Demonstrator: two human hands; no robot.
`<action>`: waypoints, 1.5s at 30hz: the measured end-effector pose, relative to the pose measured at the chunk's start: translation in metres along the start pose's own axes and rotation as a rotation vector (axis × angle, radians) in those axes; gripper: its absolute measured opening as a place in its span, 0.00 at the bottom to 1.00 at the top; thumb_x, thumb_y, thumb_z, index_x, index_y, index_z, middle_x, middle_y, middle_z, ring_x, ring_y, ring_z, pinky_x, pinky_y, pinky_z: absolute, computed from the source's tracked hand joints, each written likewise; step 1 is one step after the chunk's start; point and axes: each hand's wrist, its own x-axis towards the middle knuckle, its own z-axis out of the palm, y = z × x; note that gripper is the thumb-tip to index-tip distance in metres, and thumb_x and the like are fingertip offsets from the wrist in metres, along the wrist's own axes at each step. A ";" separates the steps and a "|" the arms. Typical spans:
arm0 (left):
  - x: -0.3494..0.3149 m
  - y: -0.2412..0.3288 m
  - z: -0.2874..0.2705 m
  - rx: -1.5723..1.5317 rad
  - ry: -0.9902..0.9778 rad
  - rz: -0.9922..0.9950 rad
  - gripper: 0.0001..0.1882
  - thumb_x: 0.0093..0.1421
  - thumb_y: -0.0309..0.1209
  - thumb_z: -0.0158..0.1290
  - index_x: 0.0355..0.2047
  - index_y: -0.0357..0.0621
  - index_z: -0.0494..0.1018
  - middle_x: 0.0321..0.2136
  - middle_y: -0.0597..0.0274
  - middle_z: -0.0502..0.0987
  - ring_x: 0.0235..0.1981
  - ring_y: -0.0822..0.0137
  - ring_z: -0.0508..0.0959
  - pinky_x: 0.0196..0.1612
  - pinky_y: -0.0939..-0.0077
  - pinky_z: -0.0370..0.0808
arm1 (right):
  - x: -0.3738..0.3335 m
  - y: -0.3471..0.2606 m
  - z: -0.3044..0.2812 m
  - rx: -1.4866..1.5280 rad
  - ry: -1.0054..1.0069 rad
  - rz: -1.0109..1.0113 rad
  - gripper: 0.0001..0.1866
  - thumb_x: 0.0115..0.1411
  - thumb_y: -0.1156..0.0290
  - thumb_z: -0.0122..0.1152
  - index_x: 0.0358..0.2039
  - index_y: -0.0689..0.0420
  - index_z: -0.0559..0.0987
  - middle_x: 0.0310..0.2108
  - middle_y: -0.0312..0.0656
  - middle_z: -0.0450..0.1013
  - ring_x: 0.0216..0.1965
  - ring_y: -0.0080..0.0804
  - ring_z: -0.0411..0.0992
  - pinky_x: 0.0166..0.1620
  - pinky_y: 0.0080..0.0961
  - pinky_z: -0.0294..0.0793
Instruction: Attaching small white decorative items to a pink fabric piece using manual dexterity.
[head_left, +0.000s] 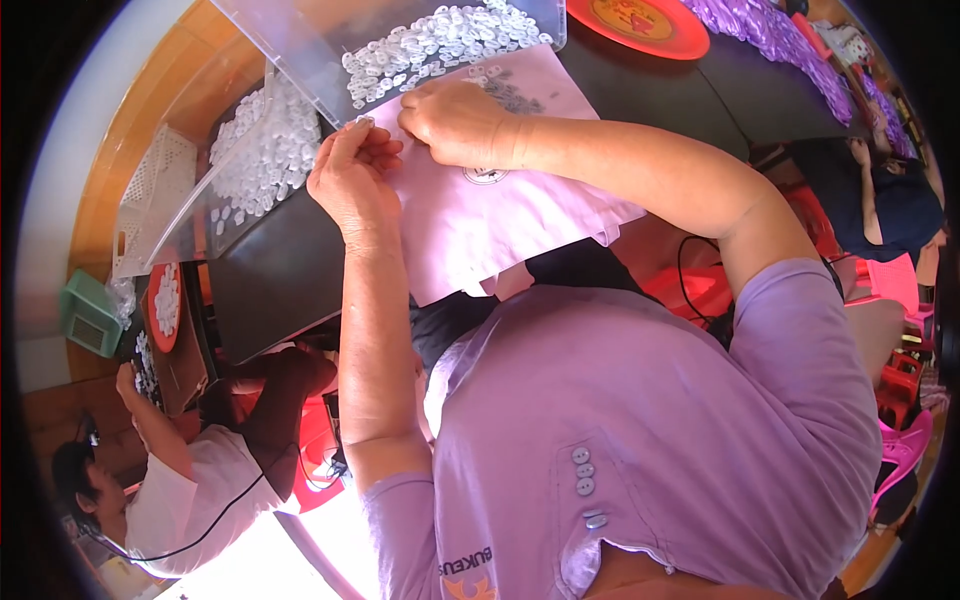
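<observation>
My left hand [355,175] is closed in a pinch, with a small whitish plastic piece [366,120] showing at its thumb and fingertip. Just to its right, my right hand [455,122] is curled shut over a pink cloth [500,235]; its fingertips are hidden, so what they hold cannot be seen. The cloth is spread over the table edge and my lap. Small grey-looking pieces [515,95] lie on its far part, past my right hand. Beyond them, many small clear-white plastic pieces [440,45] are heaped in a see-through bin [290,55].
Left of my hands, another see-through bin [160,240] holds a heap of white pieces [265,145] on the dark table [275,275]. A red plate [640,25] and purple packets [775,45] lie far right. A person in white [200,490] sits at left, another in dark clothes [870,195] at right.
</observation>
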 end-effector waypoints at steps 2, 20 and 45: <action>0.001 -0.001 -0.001 -0.004 0.003 0.006 0.06 0.53 0.23 0.54 0.30 0.31 0.72 0.20 0.54 0.75 0.17 0.63 0.75 0.19 0.75 0.68 | 0.001 0.002 0.003 -0.068 0.054 -0.068 0.02 0.46 0.76 0.58 0.23 0.57 0.75 0.28 0.40 0.71 0.36 0.40 0.73 0.37 0.37 0.72; -0.007 -0.005 0.006 0.189 -0.224 -0.008 0.08 0.59 0.25 0.52 0.34 0.30 0.73 0.25 0.55 0.76 0.22 0.65 0.76 0.25 0.76 0.69 | 0.003 0.004 -0.044 0.865 0.103 0.363 0.05 0.57 0.80 0.57 0.34 0.61 0.79 0.28 0.33 0.75 0.32 0.18 0.72 0.37 0.19 0.72; -0.011 -0.005 0.008 0.291 -0.269 0.022 0.08 0.61 0.26 0.52 0.35 0.30 0.73 0.25 0.57 0.77 0.22 0.67 0.76 0.24 0.78 0.70 | 0.000 0.002 -0.041 0.639 0.162 0.125 0.08 0.53 0.84 0.54 0.33 0.61 0.78 0.30 0.38 0.78 0.35 0.27 0.77 0.40 0.22 0.75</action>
